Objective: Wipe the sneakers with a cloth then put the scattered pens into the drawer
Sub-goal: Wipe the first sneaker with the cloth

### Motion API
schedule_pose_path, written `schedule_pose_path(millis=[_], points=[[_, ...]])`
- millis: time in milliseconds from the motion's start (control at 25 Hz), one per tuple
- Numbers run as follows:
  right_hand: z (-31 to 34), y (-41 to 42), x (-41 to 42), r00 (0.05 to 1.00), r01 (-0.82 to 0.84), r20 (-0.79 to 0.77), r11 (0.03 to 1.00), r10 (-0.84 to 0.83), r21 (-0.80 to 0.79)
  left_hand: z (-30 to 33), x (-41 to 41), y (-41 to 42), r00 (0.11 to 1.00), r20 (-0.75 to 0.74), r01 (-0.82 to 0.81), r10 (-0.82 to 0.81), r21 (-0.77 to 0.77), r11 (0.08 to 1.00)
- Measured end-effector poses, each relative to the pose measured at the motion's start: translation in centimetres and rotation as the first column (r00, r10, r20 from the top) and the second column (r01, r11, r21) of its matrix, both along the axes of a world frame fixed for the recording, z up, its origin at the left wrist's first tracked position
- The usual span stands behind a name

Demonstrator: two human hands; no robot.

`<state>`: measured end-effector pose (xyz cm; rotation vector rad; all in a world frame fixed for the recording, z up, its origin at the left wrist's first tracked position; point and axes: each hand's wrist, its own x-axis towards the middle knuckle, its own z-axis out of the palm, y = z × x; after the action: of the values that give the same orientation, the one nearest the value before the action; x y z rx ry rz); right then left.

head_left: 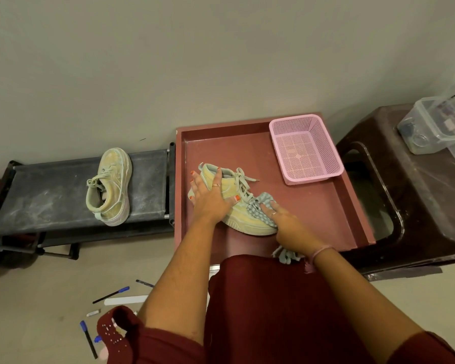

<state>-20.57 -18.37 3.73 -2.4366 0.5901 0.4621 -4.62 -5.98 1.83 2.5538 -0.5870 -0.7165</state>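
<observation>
Two hands work on one sneaker [243,206] inside the drawer [326,206]. Left hand [212,199] lies flat w/ fingers spread over the heel and side, pressing it down. Right hand [286,224] presses the checked cloth [260,210] onto the toe end, fingers fairly straight; cloth's tail hangs out below the wrist at the drawer's near edge. Sneaker sits mid-drawer, sole toward the person, toe to the right. Pink basket [306,149] fills the far right corner, apart from the shoe; bare drawer floor shows btwn them and along the right wall. Second sneaker [109,187] rests on the dusty dark rack [50,193] left of the drawer, near its right end. Brown stool [418,206] stands beside the drawer's right edge, clear plastic boxes [439,124] on top. Pens [111,295] lie scattered on the floor [37,298] lower left, well apart from the drawer, some hidden by a sleeve [121,334]
</observation>
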Motion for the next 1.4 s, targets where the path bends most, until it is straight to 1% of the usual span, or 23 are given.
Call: schedule_pose_path(millis=[160, 200, 280, 400, 520, 640, 720, 880, 960, 1040, 1120, 1160, 1240, 1320, 1400], points=[[0.4, 2.4, -2.1, 0.994, 0.088, -0.056, 0.995, -0.091, -0.053, 0.1, -0.1, 0.2, 1.0, -0.001, -0.002, 0.002, -0.013, 1.0], [0.3, 2.5, -1.6, 0.991, 0.12, -0.057, 0.992, -0.122, -0.034, 0.0, -0.1, 0.3, 1.0, -0.008, -0.002, 0.001, -0.021, 1.0], [-0.1, 1.5, 0.4, 0.982, 0.181, -0.065, 0.981, -0.176, 0.069, 0.2, -0.3, 0.4, 1.0, -0.01, -0.004, 0.004, -0.032, 0.999], [-0.4, 0.6, 1.5, 0.955, 0.296, -0.085, 0.937, -0.285, 0.185, 0.2, -0.5, 0.5, 1.0, -0.009, -0.019, 0.019, -0.039, 0.999], [-0.4, 3.4, -0.1, 0.939, 0.339, -0.13, 0.917, -0.317, 0.21, 0.1, -0.4, 0.3, 1.0, -0.006, -0.023, 0.023, -0.029, 0.999], [-0.2, 6.2, -0.8, 0.926, 0.376, -0.117, 0.902, -0.359, 0.21, 0.1, -0.1, 0.0, 1.0, -0.014, -0.021, 0.021, -0.015, 1.0], [-0.7, 4.5, -0.1, 0.915, 0.404, -0.083, 0.883, -0.396, 0.241, 0.3, -0.1, -0.1, 1.0, -0.019, -0.018, 0.018, -0.014, 1.0], [-1.3, -0.5, 1.1, 0.88, 0.47, -0.144, 0.783, -0.454, 0.406, 0.2, -0.2, -0.1, 0.999, -0.025, -0.024, 0.024, -0.022, 0.999], [-0.9, 0.3, 0.6, 0.876, 0.474, -0.134, 0.775, -0.464, 0.417, 0.1, -0.1, -0.2, 1.0, -0.015, -0.026, 0.026, -0.019, 0.999], [-1.0, 2.9, -0.4, 0.887, 0.455, -0.093, 0.825, -0.452, 0.334, -0.1, -0.1, -0.2, 0.999, -0.013, -0.03, 0.03, -0.024, 0.999], [-1.1, 5.0, -1.5, 0.907, 0.413, -0.052, 0.857, -0.418, 0.307, -0.3, -0.2, -0.1, 0.999, 0.002, -0.032, 0.032, -0.033, 0.999], [-1.3, 4.8, -1.6, 0.915, 0.392, -0.029, 0.869, -0.403, 0.303, -0.3, -0.2, -0.1, 0.999, 0.003, -0.034, 0.034, -0.04, 0.999], [-1.5, 2.8, -0.9, 0.912, 0.389, -0.015, 0.855, -0.409, 0.344, -0.3, -0.2, 0.1, 0.999, -0.005, -0.036, 0.036, -0.056, 0.998], [-1.6, 0.0, 0.4, 0.904, 0.401, -0.043, 0.812, -0.424, 0.425, -0.5, -0.4, 0.4, 0.999, -0.009, -0.035, 0.035, -0.08, 0.996], [-1.6, -1.6, 1.6, 0.937, 0.334, -0.067, 0.83, -0.342, 0.447, -0.8, -0.7, 1.0, 1.0, 0.0, -0.031, 0.031, -0.131, 0.991]])
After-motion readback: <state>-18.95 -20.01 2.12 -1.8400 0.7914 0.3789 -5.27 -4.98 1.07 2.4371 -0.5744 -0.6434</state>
